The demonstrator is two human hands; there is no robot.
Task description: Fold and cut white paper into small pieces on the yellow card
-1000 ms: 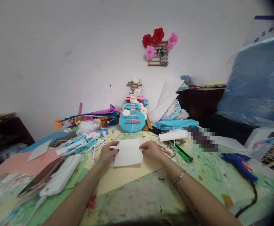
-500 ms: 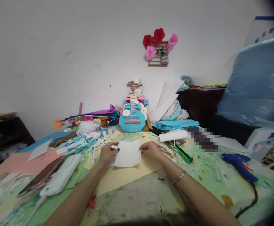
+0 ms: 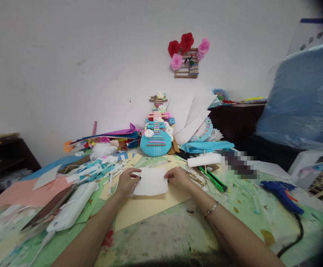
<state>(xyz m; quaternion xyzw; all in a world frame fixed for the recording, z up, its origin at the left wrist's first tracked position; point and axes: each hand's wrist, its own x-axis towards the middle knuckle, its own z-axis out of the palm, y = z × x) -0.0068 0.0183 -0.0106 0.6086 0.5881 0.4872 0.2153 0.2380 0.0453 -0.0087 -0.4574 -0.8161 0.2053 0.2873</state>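
A small white paper [image 3: 150, 181] is held between my two hands, above a larger cream sheet [image 3: 139, 212] on the table. My left hand [image 3: 128, 181] pinches its left edge between thumb and fingers. At the right edge, my right hand [image 3: 177, 178] grips the paper the same way, with a silver bracelet [image 3: 210, 209] on that wrist. Behind the paper, a blue paper instrument [image 3: 156, 144] with strings and flowers leans against the wall.
A blue glue gun [image 3: 282, 194] with a black cord lies at the right. Green-handled cutter [image 3: 214, 180] and scissors [image 3: 196, 178] are beyond my right hand. At the left are a white power strip [image 3: 74, 207], pink paper [image 3: 28, 192] and scattered scraps.
The white paper has tilted slightly, and its lower edge now looks straighter and a little higher. Both hands keep their grip, almost in the same place.
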